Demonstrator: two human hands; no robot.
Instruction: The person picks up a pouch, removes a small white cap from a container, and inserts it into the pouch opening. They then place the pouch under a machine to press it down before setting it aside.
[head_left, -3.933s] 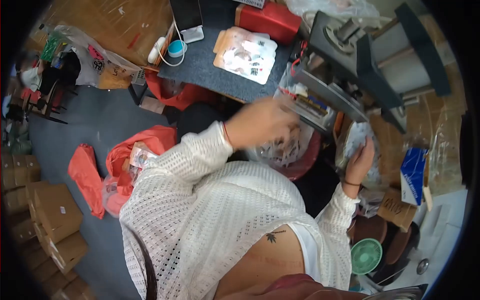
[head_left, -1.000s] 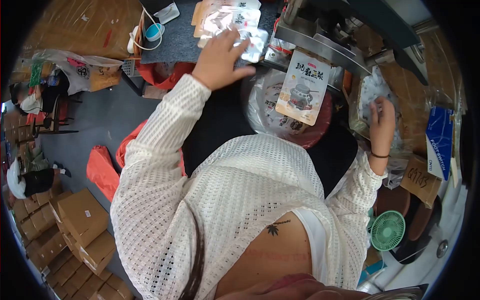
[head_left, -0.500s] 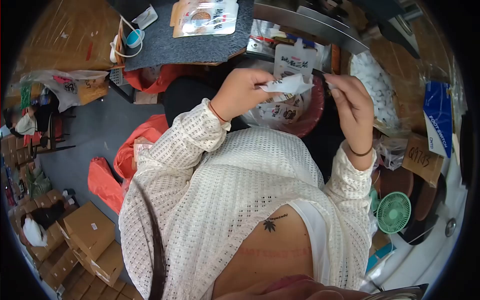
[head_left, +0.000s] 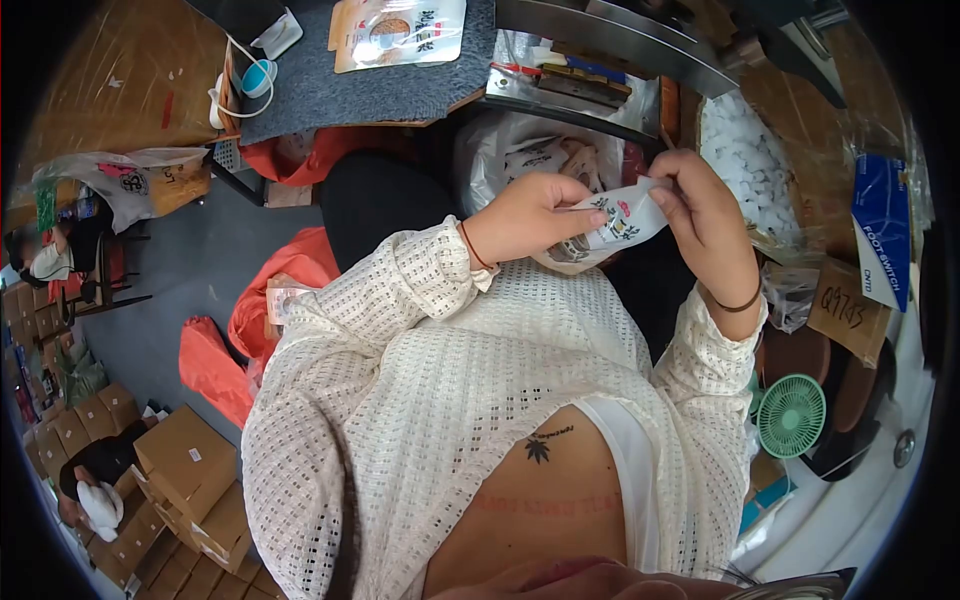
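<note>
A white printed pouch (head_left: 622, 222) with black characters and a small pink mark is held in front of my torso, tilted. My left hand (head_left: 535, 218) is closed on its left side, with the thumb over the printed face. My right hand (head_left: 703, 220) pinches the pouch's upper right corner between thumb and fingers. Behind the pouch stands a bin lined with a clear plastic bag (head_left: 483, 165), with several similar printed packets (head_left: 540, 158) inside. The hands and held pouch hide part of the bin.
Another printed pouch (head_left: 400, 35) lies on the grey mat (head_left: 300, 90). An open tray (head_left: 570, 80) of tools sits under a metal machine edge (head_left: 620, 45). White pieces (head_left: 745, 165) fill a container at right, near a foot switch box (head_left: 880, 230) and a green fan (head_left: 791, 415).
My left hand has moved right and down, and the pouch in it now shows its printed face. My right hand has come onto its corner. A pouch before the tool tray is no longer there.
</note>
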